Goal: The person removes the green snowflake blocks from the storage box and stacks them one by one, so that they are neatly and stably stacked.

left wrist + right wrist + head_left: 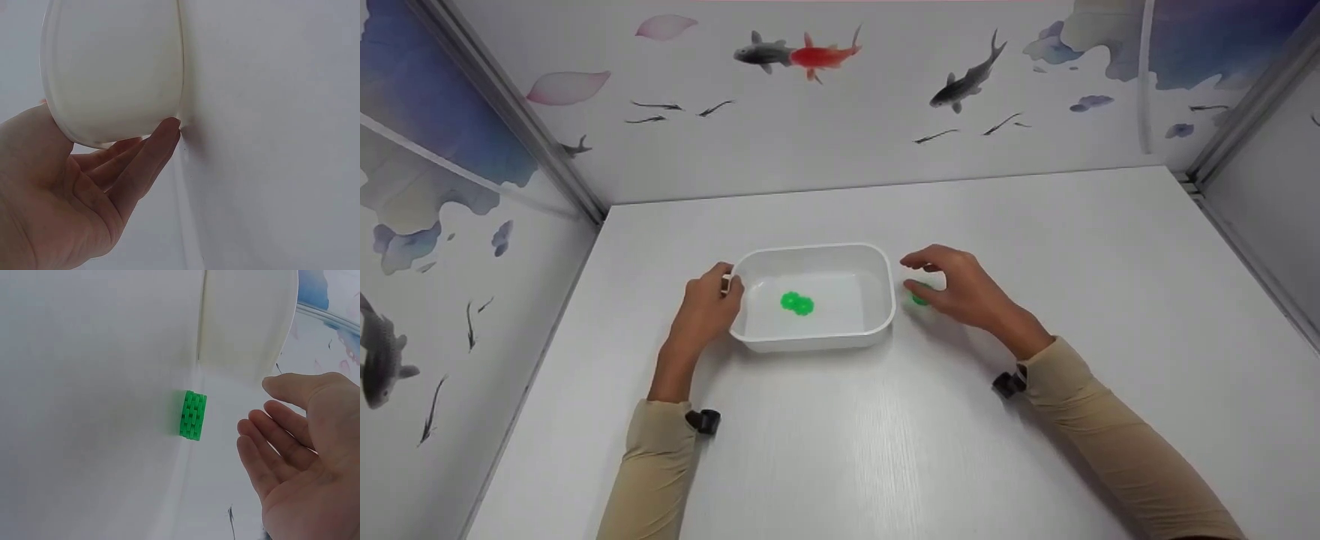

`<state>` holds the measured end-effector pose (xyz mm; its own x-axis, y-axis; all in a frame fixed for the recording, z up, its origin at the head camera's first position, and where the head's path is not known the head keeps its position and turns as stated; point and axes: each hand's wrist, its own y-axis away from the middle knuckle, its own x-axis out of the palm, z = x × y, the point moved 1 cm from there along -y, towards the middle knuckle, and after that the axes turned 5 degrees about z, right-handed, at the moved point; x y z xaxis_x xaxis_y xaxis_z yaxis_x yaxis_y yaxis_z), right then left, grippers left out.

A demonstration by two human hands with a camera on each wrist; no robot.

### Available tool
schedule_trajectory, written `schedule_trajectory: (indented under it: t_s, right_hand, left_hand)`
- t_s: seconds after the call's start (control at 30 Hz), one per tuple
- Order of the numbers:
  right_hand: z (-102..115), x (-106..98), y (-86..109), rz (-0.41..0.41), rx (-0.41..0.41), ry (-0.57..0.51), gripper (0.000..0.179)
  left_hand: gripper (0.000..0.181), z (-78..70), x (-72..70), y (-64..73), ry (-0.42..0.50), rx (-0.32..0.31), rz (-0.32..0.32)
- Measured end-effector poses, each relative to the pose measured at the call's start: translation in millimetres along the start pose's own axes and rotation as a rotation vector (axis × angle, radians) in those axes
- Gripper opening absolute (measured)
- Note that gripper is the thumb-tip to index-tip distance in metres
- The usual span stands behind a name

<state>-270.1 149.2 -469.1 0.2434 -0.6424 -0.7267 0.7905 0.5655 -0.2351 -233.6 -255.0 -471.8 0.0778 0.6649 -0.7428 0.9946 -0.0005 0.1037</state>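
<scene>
A white plastic basin (810, 341) rests on the table, with green scalloped discs (802, 305) lying on its floor. My left hand (709, 304) holds the basin's left end, thumb at the rim and fingers along the outer wall; the left wrist view shows this hand (84, 191) against the basin (118, 73) from close by. Beyond the basin's right end, a short stack of green toothed discs (193, 415) sits on the table. My right hand (964, 289) hovers over that stack, thumb and fingers spread apart, partly covering it in the head view. The right palm (304, 461) holds nothing.
White panels printed with fish and blue-purple washes enclose the table, with the back panel (825, 142) behind the basin. Grey metal posts (1245, 120) stand at the corners. Small black devices (1009, 384) are strapped at both wrists, below tan sleeves.
</scene>
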Motion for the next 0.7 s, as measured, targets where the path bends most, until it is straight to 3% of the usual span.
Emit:
schedule_trajectory:
  t_s: [0.33, 0.7]
  right_hand:
    - [8.5, 8.7, -7.9, -0.024, -0.098, 0.008, 0.032]
    - [19.6, 14.5, -14.7, -0.057, -0.097, -0.015, 0.03]
  left_hand:
    - [0.05, 1.9, -0.9, 1.1, 0.003, -0.003, 0.0]
    - [0.048, 0.4, -0.4, 0.9, 0.004, -0.005, -0.004]
